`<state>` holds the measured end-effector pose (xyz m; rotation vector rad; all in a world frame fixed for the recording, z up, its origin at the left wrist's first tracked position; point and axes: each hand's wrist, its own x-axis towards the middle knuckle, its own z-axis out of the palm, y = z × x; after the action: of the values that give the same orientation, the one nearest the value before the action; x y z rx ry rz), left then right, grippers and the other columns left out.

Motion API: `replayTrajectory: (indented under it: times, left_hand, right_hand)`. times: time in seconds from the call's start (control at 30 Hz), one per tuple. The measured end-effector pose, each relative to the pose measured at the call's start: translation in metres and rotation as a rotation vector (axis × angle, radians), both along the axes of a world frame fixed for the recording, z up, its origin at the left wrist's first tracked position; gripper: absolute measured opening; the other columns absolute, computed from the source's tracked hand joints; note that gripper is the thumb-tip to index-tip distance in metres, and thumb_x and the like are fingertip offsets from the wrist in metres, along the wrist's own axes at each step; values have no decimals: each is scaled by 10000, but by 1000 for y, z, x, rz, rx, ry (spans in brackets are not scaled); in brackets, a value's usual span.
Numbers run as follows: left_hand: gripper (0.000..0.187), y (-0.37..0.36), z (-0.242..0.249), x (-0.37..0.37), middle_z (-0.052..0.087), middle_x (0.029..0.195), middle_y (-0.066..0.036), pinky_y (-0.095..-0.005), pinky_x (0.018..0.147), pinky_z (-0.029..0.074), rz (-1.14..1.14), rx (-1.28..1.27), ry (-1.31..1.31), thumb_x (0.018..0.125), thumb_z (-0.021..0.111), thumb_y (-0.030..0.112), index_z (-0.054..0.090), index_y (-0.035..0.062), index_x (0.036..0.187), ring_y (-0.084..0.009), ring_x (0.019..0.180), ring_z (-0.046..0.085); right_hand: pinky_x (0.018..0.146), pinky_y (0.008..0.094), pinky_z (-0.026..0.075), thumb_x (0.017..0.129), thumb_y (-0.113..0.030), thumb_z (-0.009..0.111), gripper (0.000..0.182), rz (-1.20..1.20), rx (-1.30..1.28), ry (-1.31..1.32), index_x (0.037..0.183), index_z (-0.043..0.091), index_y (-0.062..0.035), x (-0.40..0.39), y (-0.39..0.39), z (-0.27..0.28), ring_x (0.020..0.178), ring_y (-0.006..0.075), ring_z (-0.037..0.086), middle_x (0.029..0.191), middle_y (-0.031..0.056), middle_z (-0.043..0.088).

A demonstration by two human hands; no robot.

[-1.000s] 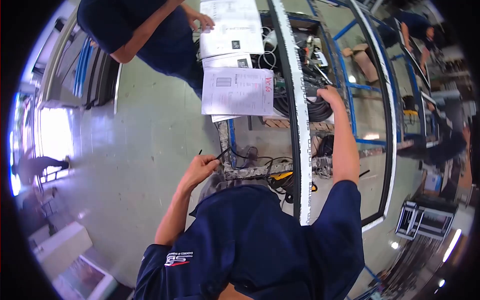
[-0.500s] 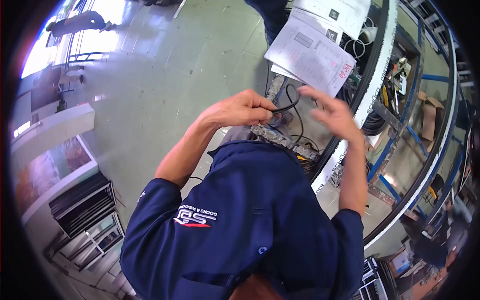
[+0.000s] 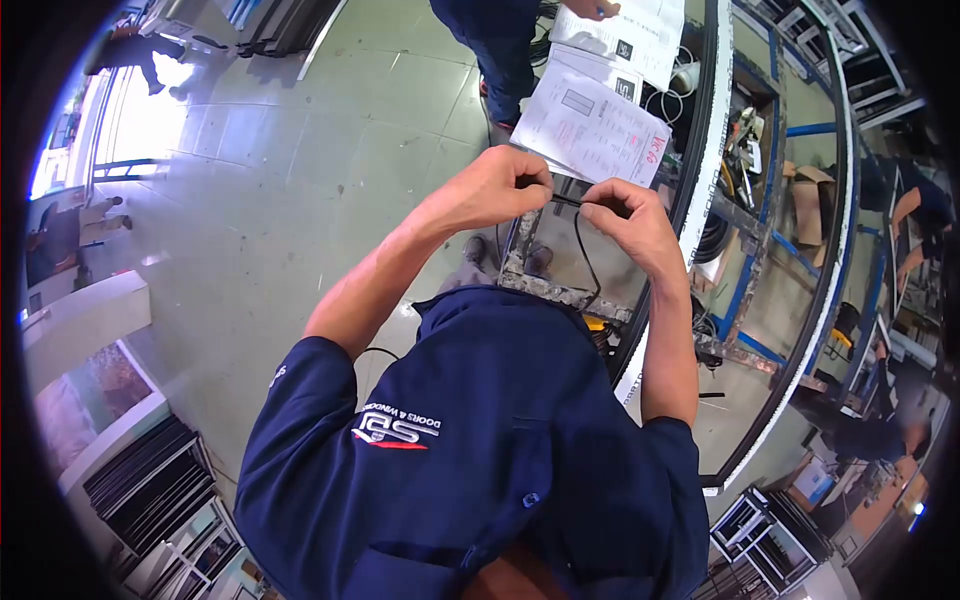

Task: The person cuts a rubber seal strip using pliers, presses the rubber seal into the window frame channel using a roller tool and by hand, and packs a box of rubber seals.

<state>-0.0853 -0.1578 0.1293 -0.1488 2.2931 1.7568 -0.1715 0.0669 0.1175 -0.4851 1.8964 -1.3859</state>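
Observation:
A thin black rubber gasket point(image 3: 566, 200) stretches between my two hands, in front of my waist. Pinched fingers of my left hand point(image 3: 505, 187) close on one part of it. My right hand point(image 3: 634, 222) grips it a short way to the right, thumb against fingers. From there the strip hangs in a loose curve toward the worn metal support point(image 3: 560, 288) near my body. Just beyond my hands lie printed paper sheets point(image 3: 590, 118), one marked in red. The fingertips hide the exact grip points.
A long black frame profile with white printed film point(image 3: 705, 180) runs along my right. Blue metal stands point(image 3: 752, 265) and tools point(image 3: 742, 150) are beyond it. A co-worker's legs point(image 3: 500, 60) and hand point(image 3: 592, 9) are ahead. Stacked dark profiles point(image 3: 145, 480) stand at lower left.
My right hand, apart and open before, has come in and taken hold of the gasket beside my left hand. The gasket's loop has straightened between them. A co-worker's hand now shows over the papers.

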Motion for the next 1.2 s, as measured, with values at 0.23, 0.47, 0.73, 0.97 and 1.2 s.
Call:
replayTrajectory:
  times: [0.23, 0.47, 0.73, 0.97, 1.2]
  left_hand:
    - [163, 5, 11, 2, 610, 647, -124, -345, 595, 456, 58, -74, 181, 774, 616, 111, 662, -36, 828, -188, 594, 559]
    - [155, 1, 12, 0, 596, 609, -133, -348, 583, 464, 87, -56, 259, 750, 623, 125, 658, -20, 795, -213, 538, 539]
    - [144, 4, 11, -4, 580, 637, -16, -272, 540, 401, 120, -30, 275, 815, 636, 98, 663, -39, 847, -65, 605, 470]
    - [167, 19, 10, -2, 608, 679, 6, -229, 543, 401, 300, 122, 148, 886, 643, 119, 679, -43, 892, -24, 620, 489]
    - [165, 24, 0, -8, 596, 663, 1, -232, 508, 393, 362, 206, 125, 903, 622, 125, 671, -25, 854, -35, 573, 501]
  right_hand:
    - [691, 242, 477, 836, -92, 696, 117, -67, 46, -21, 909, 684, -1, 5, -5, 24, 735, 81, 597, 793, 12, 663]
    - [686, 255, 502, 866, -98, 656, 120, -71, -114, -221, 896, 666, 18, 4, -3, 25, 683, 111, 615, 802, 39, 652]
    - [591, 234, 496, 922, -139, 642, 177, -98, 13, 34, 921, 662, 36, 11, -11, 32, 674, 67, 593, 776, 26, 644]
    - [587, 225, 503, 915, -108, 650, 139, -347, -67, 193, 874, 654, 25, 29, -28, 29, 613, 60, 580, 704, 16, 624]
    - [573, 226, 511, 930, -87, 628, 134, -450, -180, 138, 857, 648, 25, 28, -35, 24, 600, 72, 596, 687, 12, 612]
